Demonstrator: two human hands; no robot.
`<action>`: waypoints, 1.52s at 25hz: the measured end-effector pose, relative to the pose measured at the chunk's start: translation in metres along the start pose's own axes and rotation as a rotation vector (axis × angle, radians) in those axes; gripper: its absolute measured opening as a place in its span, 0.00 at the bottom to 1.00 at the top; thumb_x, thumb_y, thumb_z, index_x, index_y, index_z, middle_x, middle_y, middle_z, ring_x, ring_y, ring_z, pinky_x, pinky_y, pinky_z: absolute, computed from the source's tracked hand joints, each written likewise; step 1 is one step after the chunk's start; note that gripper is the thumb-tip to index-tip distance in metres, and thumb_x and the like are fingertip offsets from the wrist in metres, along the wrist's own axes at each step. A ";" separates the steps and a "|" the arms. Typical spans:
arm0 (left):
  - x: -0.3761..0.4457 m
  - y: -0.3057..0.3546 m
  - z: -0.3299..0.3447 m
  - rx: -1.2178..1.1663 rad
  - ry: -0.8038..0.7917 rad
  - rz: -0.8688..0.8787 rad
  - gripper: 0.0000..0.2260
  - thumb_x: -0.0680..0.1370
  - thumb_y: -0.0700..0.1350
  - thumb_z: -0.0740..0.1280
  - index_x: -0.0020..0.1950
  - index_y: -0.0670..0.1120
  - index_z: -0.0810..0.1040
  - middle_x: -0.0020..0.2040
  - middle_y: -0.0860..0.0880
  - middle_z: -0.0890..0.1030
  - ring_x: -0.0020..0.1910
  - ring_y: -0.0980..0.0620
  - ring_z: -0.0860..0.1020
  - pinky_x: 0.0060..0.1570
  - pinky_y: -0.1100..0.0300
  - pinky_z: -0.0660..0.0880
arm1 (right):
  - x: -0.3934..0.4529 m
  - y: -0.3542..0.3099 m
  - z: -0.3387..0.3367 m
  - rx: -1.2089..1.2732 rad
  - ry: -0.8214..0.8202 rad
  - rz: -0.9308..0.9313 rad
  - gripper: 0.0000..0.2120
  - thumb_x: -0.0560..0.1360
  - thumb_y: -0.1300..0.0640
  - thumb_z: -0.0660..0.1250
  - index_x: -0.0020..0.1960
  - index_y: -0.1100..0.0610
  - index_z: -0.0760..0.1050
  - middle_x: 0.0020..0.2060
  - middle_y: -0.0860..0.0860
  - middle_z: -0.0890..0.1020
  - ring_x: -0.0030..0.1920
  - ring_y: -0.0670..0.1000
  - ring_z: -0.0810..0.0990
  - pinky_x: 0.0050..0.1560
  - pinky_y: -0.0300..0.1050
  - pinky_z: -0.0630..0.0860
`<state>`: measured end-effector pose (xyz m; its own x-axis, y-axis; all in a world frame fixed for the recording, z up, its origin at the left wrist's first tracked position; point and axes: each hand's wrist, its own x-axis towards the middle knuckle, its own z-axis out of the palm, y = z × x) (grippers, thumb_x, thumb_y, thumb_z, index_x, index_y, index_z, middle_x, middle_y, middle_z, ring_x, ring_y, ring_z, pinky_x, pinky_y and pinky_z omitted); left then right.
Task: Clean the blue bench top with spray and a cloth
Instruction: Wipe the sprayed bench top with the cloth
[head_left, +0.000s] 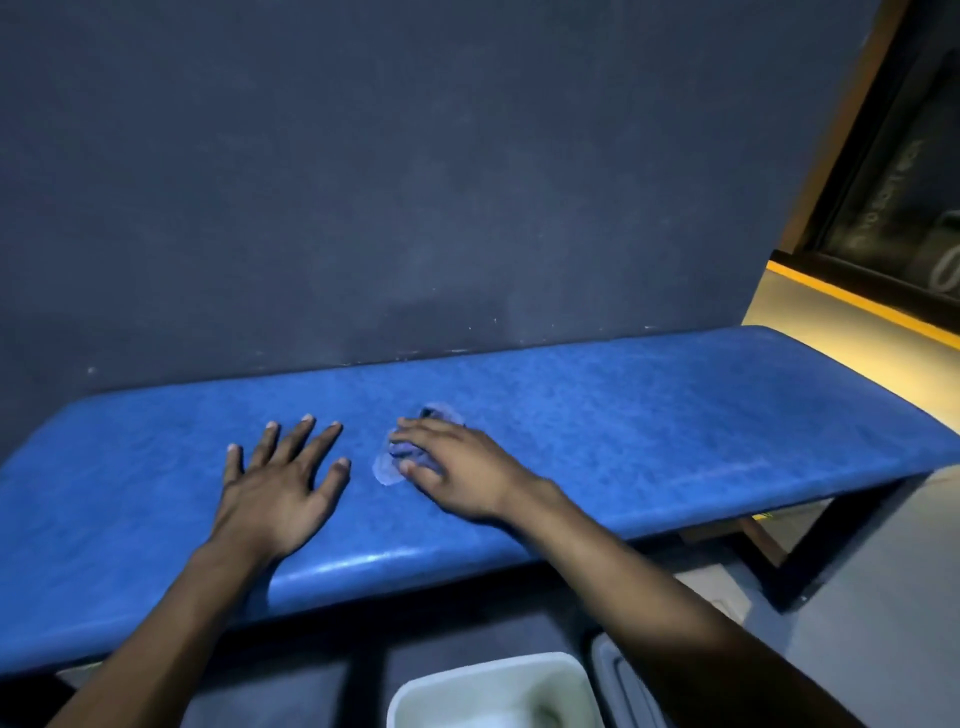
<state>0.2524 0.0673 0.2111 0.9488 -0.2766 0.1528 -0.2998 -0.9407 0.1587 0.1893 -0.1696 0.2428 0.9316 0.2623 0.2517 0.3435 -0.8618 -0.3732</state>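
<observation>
The blue bench top runs across the view against a dark wall. My right hand presses down on a small crumpled bluish cloth near the middle of the bench, fingers curled over it. My left hand lies flat on the bench a little to the left of the cloth, fingers spread, holding nothing. No spray bottle is in view.
A dark grey wall stands right behind the bench. A white tub sits on the floor below the bench's front edge. The bench's black leg is at the right, with a yellow-edged step beyond.
</observation>
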 end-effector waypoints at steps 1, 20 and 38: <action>-0.001 -0.001 0.001 0.002 -0.011 -0.004 0.33 0.74 0.71 0.40 0.79 0.67 0.51 0.82 0.59 0.53 0.82 0.49 0.48 0.77 0.39 0.45 | -0.030 0.003 -0.007 0.025 0.014 -0.010 0.19 0.81 0.47 0.62 0.70 0.50 0.74 0.73 0.45 0.74 0.74 0.43 0.68 0.72 0.39 0.64; 0.000 0.004 -0.004 -0.015 -0.075 0.050 0.31 0.75 0.70 0.36 0.79 0.69 0.47 0.82 0.62 0.47 0.82 0.55 0.44 0.78 0.41 0.41 | -0.090 0.091 -0.060 0.077 0.058 0.081 0.13 0.80 0.51 0.68 0.64 0.49 0.80 0.65 0.42 0.80 0.71 0.39 0.72 0.73 0.34 0.64; -0.015 -0.032 -0.013 -0.066 -0.099 -0.019 0.29 0.80 0.67 0.43 0.81 0.62 0.48 0.83 0.56 0.45 0.82 0.53 0.43 0.79 0.47 0.41 | -0.070 0.120 -0.069 -0.115 0.137 0.287 0.15 0.80 0.46 0.64 0.64 0.47 0.79 0.65 0.46 0.80 0.70 0.48 0.75 0.71 0.46 0.69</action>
<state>0.2460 0.1042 0.2166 0.9585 -0.2802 0.0524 -0.2847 -0.9319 0.2248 0.1568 -0.3209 0.2417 0.9609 -0.0522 0.2721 0.0467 -0.9375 -0.3447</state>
